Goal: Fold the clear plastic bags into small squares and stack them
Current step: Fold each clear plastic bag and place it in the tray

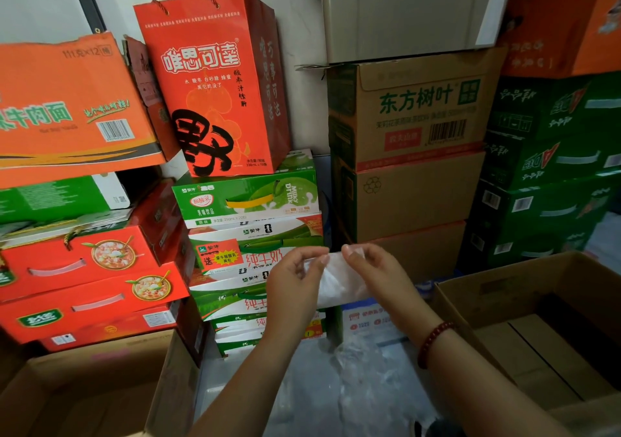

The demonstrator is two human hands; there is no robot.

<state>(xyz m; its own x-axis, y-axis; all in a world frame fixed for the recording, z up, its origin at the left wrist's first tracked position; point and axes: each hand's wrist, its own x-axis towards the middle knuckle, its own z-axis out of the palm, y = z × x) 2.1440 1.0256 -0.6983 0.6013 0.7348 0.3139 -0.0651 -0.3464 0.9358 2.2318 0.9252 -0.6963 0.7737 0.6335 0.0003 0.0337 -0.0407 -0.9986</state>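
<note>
Bag (339, 280), clear plastic, partly folded, held up in the air between both hands in front of stacked milk cartons (255, 262). Left hand (294, 280): fingers curled, thumb and fingertips pinching the bag's upper left edge. Right hand (376, 273): fingers curled, pinching the bag's upper right corner; bead bracelet (433, 342), dark red, on that wrist. Loose plastic (363, 376), clear, crumpled, lying below the hands between two open cardboard boxes; whether any of it is folded cannot be told. Left box (100, 386), open, brown, at the lower left. Right box (537, 329), open, brown, at the lower right, flattened cardboard inside. Red gift bag (215, 84), rope handles, standing upright on a green drink carton (248, 191). Brown tea cartons (410, 154), stacked, behind the right hand. Green cartons (551, 168), stacked, at the far right.
</note>
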